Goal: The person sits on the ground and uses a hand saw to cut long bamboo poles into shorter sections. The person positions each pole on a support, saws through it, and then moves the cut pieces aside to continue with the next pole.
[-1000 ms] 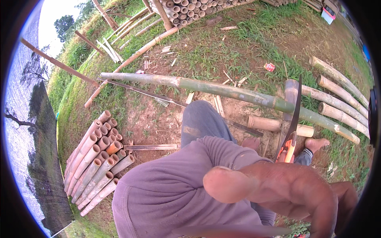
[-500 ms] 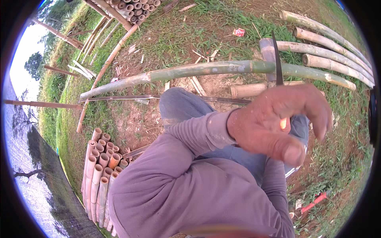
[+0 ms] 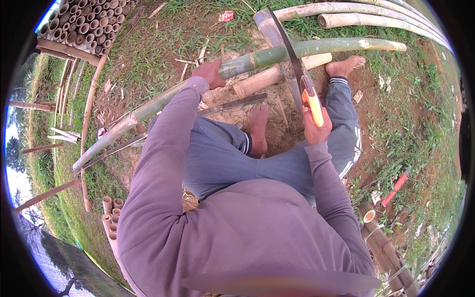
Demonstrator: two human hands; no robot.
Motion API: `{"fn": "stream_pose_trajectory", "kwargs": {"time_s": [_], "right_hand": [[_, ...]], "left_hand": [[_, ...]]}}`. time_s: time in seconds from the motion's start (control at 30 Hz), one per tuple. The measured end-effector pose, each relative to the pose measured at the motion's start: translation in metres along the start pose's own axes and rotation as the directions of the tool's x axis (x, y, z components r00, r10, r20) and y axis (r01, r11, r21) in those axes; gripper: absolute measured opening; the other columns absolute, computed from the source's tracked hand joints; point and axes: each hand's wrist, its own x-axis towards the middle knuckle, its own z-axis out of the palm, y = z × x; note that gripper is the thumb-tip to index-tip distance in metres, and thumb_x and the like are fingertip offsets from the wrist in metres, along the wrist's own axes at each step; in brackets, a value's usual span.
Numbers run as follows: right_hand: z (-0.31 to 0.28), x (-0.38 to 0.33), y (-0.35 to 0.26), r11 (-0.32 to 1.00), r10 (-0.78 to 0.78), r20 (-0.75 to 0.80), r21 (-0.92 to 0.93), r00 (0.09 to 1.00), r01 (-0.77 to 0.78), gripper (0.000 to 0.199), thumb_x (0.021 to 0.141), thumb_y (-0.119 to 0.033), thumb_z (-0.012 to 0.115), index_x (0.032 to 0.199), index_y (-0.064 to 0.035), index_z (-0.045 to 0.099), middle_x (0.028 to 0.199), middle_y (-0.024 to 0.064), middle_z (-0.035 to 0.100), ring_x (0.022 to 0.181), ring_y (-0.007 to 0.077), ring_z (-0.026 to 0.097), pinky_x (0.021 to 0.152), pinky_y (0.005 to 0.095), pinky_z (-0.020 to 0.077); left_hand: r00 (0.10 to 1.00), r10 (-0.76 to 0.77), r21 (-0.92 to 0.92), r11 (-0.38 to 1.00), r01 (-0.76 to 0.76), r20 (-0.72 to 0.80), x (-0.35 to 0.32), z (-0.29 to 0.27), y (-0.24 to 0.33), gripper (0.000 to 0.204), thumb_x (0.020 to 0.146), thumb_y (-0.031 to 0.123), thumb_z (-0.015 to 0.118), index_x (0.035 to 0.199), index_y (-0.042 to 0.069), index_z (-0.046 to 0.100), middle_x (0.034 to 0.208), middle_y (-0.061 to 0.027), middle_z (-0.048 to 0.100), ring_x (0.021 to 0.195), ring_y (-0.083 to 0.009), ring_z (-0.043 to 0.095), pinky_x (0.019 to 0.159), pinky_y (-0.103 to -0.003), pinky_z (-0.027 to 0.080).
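Note:
A long green bamboo pole (image 3: 321,47) lies slantwise across the ground in front of me, resting over a thick piece of bamboo. My left hand (image 3: 212,74) is closed around the pole, left of its middle. In my right hand (image 3: 317,129) is the orange handle of a handsaw (image 3: 296,62). The dark, slightly curved blade points away from me and crosses the pole just at the thick support (image 3: 269,28). Whether its teeth touch the bamboo I cannot tell.
A shorter tan bamboo piece (image 3: 257,81) lies under the pole near my bare feet. Pale poles (image 3: 366,21) stretch out at the far right. Cut bamboo is stacked on a rack (image 3: 84,24) at the far left. A red tool (image 3: 395,190) lies right, near tied bamboo (image 3: 388,252).
My left hand has come down from in front of the view and now grips the pole. My right hand and the saw's handle have come into plain sight. The view has shifted.

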Motion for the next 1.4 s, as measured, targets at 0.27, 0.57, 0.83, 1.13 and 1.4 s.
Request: {"fn": "stream_pose_trajectory", "kwargs": {"time_s": [0.27,0.57,0.83,1.13,1.4], "right_hand": [[-0.003,-0.025,0.008,0.999,0.032,-0.003,0.019,0.999,-0.032,0.014,0.094,-0.011,0.079,0.101,-0.0004,0.073,0.077,0.0016,0.069,0.070,0.0073,0.059,0.067,0.0284,0.0509],[0.004,-0.034,-0.010,0.998,0.045,0.098,0.030,0.994,-0.048,0.028,0.099,-0.017,0.078,0.116,0.0022,0.068,0.101,0.0088,0.071,0.091,0.0137,0.065,0.081,0.0295,0.0529],[0.008,-0.035,-0.026,0.997,-0.071,0.088,0.020,0.994,0.070,0.047,0.102,-0.017,0.073,0.142,0.0055,0.061,0.136,0.0196,0.068,0.124,0.0254,0.067,0.106,0.0362,0.0516],[0.016,-0.041,-0.040,1.000,-0.021,0.106,0.021,0.994,0.019,0.046,0.101,-0.009,0.071,0.142,0.0078,0.059,0.137,0.0192,0.068,0.124,0.0238,0.066,0.106,0.0352,0.0515],[-0.007,-0.069,-0.077,0.996,0.004,0.150,-0.092,0.989,0.010,0.047,0.103,-0.008,0.066,0.146,0.0090,0.054,0.137,0.0190,0.067,0.122,0.0238,0.066,0.100,0.0337,0.0560]], "left_hand": [[0.998,-0.021,-0.066,0.998,0.025,0.058,-0.012,0.014,0.015,0.077,0.068,0.040,0.086,0.137,0.014,0.063,0.118,-0.0206,0.076,0.111,-0.0402,0.073,0.096,-0.052,0.057],[0.934,0.221,0.079,0.975,-0.206,-0.280,-0.014,0.037,0.009,0.073,0.074,0.040,0.086,0.137,0.015,0.059,0.116,-0.0200,0.076,0.112,-0.0409,0.072,0.095,-0.054,0.058],[1.000,0.017,-0.015,1.000,-0.017,0.017,-0.010,0.014,0.041,0.067,0.078,0.040,0.085,0.132,0.011,0.058,0.117,-0.0204,0.076,0.114,-0.0427,0.071,0.098,-0.054,0.056],[0.998,0.048,-0.041,0.998,-0.049,-0.041,-0.011,0.023,0.034,0.059,0.078,0.032,0.082,0.129,0.010,0.059,0.117,-0.0202,0.075,0.114,-0.0432,0.071,0.097,-0.054,0.055],[0.999,0.051,-0.088,0.995,-0.052,-0.015,-0.014,0.019,0.026,0.054,0.079,0.029,0.081,0.125,0.009,0.060,0.115,-0.0196,0.075,0.112,-0.0432,0.071,0.096,-0.054,0.055]]}}
